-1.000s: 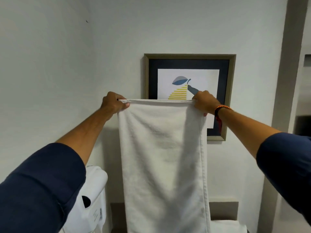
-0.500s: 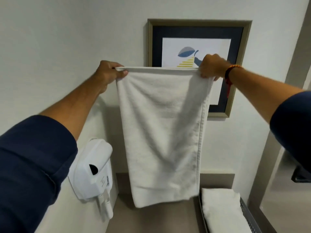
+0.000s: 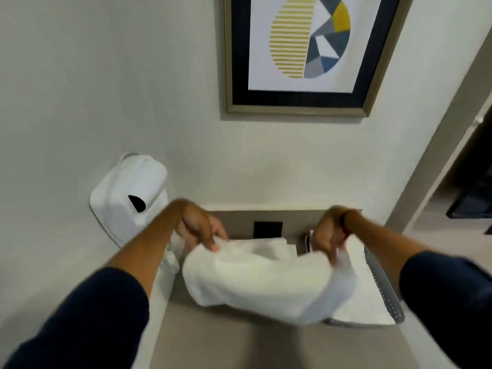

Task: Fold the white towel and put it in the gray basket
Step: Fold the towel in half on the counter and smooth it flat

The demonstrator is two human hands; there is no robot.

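Now both hands grip the white towel (image 3: 255, 278) by its upper edge, the left hand (image 3: 198, 227) pinching the left corner and the right hand (image 3: 328, 233) closed on the right one. It sags between them in a blurred bundle over the bench (image 3: 239, 342), its right part overlapping the gray basket (image 3: 386, 294), which sits at the right with another folded white towel (image 3: 364, 307) inside. A white wall-mounted hair dryer (image 3: 127, 198) hangs at the left, and a framed picture (image 3: 303, 57) above.
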